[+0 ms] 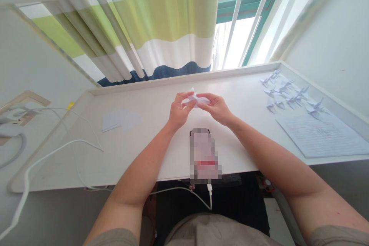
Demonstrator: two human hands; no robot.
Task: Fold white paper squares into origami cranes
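A small piece of folded white paper [196, 100] is held between both hands over the middle of the white desk. My left hand [181, 108] pinches its left side with thumb and fingers. On the right side, my right hand [215, 107] grips the paper the same way, its fingertips close to those of my left hand. The exact folds are too small to make out. Nearer the desk's front edge lies a phone [203, 153], its screen blurred, with a white cable plugged into its lower end.
Several folded paper cranes [294, 96] stand at the desk's back right, behind a written sheet [323, 134]. Loose white paper squares [115, 120] lie on the left. White cables [72, 142] cross the left side. A raised rim [184, 77] borders the desk's back, below curtains.
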